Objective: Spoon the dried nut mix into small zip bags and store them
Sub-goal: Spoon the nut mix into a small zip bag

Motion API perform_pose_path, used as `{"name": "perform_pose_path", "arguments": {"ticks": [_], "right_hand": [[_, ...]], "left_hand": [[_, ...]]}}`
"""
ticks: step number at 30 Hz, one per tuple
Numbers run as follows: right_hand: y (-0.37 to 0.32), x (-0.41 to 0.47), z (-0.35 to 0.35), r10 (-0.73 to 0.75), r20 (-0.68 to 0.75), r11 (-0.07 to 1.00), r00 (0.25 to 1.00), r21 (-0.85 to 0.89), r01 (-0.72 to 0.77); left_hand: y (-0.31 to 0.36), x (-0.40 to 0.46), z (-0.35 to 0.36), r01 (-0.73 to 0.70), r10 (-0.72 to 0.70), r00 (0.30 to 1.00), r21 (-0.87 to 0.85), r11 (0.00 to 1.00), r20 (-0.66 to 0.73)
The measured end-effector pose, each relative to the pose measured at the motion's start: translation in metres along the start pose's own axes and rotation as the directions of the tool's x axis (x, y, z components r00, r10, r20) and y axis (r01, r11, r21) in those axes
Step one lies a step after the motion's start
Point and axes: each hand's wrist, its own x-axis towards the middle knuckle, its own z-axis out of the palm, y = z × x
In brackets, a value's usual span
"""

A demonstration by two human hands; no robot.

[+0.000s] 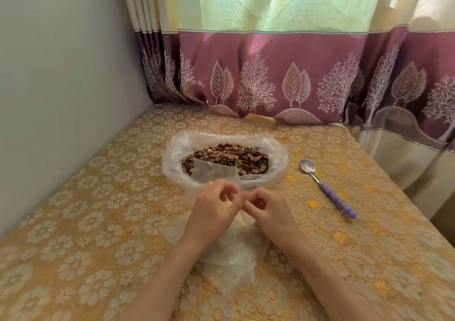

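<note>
Curtain [283, 74] in plum with pale trees hangs behind your table [86, 210], draped in gold floral cloth. At its centre, a large clear bag [177, 153] lies open on the dried nut mix [229, 157]. Your left hand [214, 207] and right hand [268, 210] meet before it, fingers curled, pinching a small zip bag [214, 171] raised over the mix. Right of them, a purple-handled spoon [327, 190] rests apart on the cloth.
</note>
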Motion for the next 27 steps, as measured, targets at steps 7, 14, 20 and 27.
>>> {"name": "perform_pose_path", "arguments": {"ticks": [7,14,20,27], "right_hand": [[-0.002,-0.001,-0.003,-0.032,0.08,0.999,0.996,0.014,0.031],[-0.004,0.002,-0.012,-0.002,0.14,0.981,0.99,0.191,-0.025],[-0.004,0.002,-0.009,-0.001,0.02,0.975,1.0,0.223,-0.004],[0.0,-0.001,-0.002,-0.19,0.007,0.974,0.982,-0.123,0.19]], "left_hand": [[0.001,0.002,-0.003,0.092,-0.072,0.992,-0.209,0.974,0.104],[0.005,0.003,-0.014,0.132,-0.089,0.987,-0.346,0.929,0.136],[0.006,0.002,-0.012,0.107,-0.096,0.994,-0.322,0.941,0.052],[0.007,0.001,0.0,0.099,-0.089,0.995,-0.226,0.969,0.052]]}}
